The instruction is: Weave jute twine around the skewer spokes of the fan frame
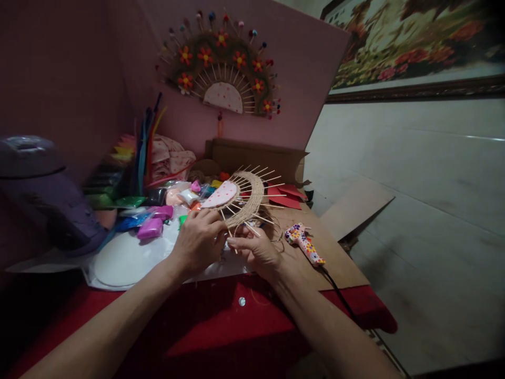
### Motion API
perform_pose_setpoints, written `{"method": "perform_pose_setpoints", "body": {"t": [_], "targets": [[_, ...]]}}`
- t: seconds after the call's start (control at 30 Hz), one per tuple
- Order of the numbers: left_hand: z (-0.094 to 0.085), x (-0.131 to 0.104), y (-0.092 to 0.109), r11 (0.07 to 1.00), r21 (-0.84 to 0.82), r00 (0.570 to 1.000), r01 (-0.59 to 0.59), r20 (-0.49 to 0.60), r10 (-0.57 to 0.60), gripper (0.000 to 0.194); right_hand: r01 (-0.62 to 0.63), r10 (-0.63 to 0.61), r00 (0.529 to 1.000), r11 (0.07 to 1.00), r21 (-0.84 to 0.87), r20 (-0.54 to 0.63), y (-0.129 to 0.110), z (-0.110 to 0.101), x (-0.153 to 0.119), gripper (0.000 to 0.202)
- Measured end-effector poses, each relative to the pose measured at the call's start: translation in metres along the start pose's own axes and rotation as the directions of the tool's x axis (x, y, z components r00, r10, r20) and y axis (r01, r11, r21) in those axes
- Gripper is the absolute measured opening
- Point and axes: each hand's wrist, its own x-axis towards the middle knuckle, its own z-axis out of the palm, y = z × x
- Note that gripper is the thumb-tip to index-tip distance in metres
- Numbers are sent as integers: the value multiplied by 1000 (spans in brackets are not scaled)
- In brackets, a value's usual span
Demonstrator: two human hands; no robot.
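Both hands hold a half-round fan frame of thin sticks with a band of tan twine (258,196) woven through them. At its centre is a pink dotted half disc (221,195). My left hand (200,237) is closed on the frame's near-left edge, below the half disc. My right hand (256,248) pinches at the lower end of the twine band, close to the left fingertips; the strand between its fingers is too small to make out clearly. Loose twine loops (279,234) hang beside the right hand.
A flowered glue gun (305,245) lies on cardboard (335,268) at the right, its cord over the red tablecloth's edge. Clay packets (150,228), a white disc (126,260) and a purple container (47,195) stand left. Behind is a finished fan (223,66).
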Motion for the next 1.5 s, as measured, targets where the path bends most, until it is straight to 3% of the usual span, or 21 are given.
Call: {"method": "perform_pose_setpoints", "body": {"t": [0.37, 0.67, 1.5], "targets": [[-6, 0, 6, 978, 131, 985, -162, 85, 152, 18, 18, -18, 999, 1000, 2, 26, 3, -7, 2, 26], [-9, 0, 6, 997, 78, 1000, -14, 21, 12, 20, 1, -1, 1000, 1000, 17, 22, 1, -7, 1, 35], [-2, -1, 14, 997, 67, 999, -37, 20, 36, 17, 32, -32, 999, 999, 9, 23, -1, -5, -2, 27]]}}
